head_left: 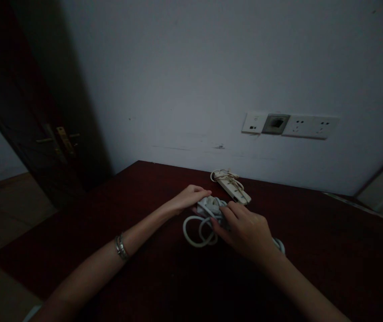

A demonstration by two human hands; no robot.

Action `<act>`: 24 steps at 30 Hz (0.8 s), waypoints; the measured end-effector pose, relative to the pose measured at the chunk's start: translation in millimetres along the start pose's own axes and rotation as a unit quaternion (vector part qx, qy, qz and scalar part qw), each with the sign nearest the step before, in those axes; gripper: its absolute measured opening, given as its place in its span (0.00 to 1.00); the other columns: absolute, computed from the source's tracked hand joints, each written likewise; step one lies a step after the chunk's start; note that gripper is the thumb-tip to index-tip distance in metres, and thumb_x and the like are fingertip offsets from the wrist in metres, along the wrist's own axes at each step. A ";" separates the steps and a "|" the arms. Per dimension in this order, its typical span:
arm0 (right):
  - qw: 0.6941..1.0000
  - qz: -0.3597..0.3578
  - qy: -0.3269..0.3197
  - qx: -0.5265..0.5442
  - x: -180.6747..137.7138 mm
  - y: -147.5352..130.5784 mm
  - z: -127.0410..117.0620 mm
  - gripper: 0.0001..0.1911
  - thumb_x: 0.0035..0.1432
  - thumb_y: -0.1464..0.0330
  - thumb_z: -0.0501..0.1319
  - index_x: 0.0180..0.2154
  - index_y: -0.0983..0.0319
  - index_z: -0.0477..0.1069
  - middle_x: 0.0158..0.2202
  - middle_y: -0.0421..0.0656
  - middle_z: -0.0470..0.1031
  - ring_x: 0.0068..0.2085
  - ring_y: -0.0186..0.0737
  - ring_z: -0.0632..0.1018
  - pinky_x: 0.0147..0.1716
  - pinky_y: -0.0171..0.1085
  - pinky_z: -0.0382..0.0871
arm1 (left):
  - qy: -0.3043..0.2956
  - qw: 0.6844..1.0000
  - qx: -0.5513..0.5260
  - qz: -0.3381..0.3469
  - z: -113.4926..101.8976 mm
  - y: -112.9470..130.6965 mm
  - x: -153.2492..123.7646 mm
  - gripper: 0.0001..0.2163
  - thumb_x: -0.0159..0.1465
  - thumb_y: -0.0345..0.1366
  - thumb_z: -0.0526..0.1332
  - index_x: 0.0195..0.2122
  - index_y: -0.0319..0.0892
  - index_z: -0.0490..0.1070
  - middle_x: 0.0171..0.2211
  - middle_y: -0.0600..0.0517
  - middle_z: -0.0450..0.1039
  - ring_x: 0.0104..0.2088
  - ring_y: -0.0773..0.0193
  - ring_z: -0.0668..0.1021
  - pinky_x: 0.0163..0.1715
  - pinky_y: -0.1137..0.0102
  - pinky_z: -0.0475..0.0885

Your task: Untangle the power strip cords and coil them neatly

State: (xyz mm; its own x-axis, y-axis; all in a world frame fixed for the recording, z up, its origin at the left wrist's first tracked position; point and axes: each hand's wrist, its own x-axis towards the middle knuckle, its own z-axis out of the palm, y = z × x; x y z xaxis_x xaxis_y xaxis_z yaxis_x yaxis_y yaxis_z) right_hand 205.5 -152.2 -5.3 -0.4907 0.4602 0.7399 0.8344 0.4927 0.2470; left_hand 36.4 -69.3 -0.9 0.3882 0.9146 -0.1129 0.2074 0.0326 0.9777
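Observation:
Above the table, a white power cord (194,244) hangs in loose loops between my two hands. It is bunched around a pale block-like part (211,202) that is mostly hidden by cord and fingers. My left hand (191,197) is closed on the left end of this bundle, thumb on top. From the right, my right hand (245,226) pinches the cord loops with thumb and fingers. Another bit of white cord shows beyond the right wrist. Just behind the hands lies a white power strip (233,187) with its own cord wrapped around it.
The dark red table (137,197) reaches the white wall (178,89). Wall sockets (308,127) and a dark-centred wall plate (276,124) sit above its right half. A dark door with a metal handle (64,138) stands at the left, beside tiled floor (3,214).

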 end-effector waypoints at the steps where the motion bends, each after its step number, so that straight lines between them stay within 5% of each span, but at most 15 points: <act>1: 1.000 0.001 0.000 -0.004 -0.2 1.2 1.0 0.13 0.57 0.62 0.54 0.28 0.63 0.71 0.25 0.43 0.69 0.26 0.35 0.69 0.20 0.34 0.52 | -0.008 1.000 0.004 0.007 -2.5 0.8 -0.6 0.13 0.57 0.44 0.59 0.29 0.36 0.70 0.20 0.53 0.68 0.19 0.71 0.70 0.17 0.77 0.64; 9: 0.998 0.017 0.024 -0.055 -3.1 12.6 8.2 0.14 0.59 0.63 0.53 0.29 0.62 0.73 0.25 0.41 0.70 0.24 0.33 0.70 0.19 0.35 0.50 | -0.152 0.988 -0.014 -0.022 -29.3 18.1 -23.0 0.19 0.55 0.43 0.63 0.46 0.39 0.70 0.35 0.44 0.74 0.26 0.67 0.75 0.22 0.77 0.67; 14: 0.998 0.012 0.020 -0.065 -4.6 17.4 11.9 0.15 0.61 0.64 0.52 0.27 0.63 0.73 0.23 0.41 0.69 0.22 0.31 0.69 0.19 0.35 0.47 | -0.218 0.975 0.041 0.008 -27.5 17.9 -26.4 0.22 0.54 0.41 0.64 0.49 0.41 0.68 0.39 0.43 0.74 0.30 0.65 0.76 0.22 0.77 0.67; 19: 0.998 0.007 0.013 -0.067 -3.3 20.1 12.6 0.16 0.61 0.66 0.51 0.25 0.63 0.71 0.22 0.41 0.69 0.23 0.30 0.68 0.20 0.35 0.47 | -0.187 0.970 0.123 0.091 -19.1 10.7 -20.2 0.18 0.58 0.44 0.60 0.46 0.40 0.71 0.36 0.45 0.74 0.32 0.64 0.76 0.25 0.75 0.68; 24: 0.998 -0.012 0.015 -0.067 -4.2 26.1 14.2 0.17 0.62 0.66 0.51 0.23 0.63 0.68 0.21 0.40 0.68 0.21 0.30 0.67 0.20 0.35 0.46 | -0.133 0.933 0.217 0.253 -16.1 -1.0 -12.0 0.14 0.62 0.41 0.55 0.46 0.43 0.71 0.39 0.48 0.75 0.38 0.63 0.75 0.38 0.71 0.67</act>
State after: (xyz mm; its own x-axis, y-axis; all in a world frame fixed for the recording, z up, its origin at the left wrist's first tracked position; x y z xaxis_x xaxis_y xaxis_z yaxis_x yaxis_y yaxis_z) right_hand 225.7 -130.8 -10.9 -0.5044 0.4266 0.7507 0.8498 0.3993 0.3441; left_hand 17.0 -73.9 2.3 0.7318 0.6349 0.2477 0.2591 -0.5953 0.7606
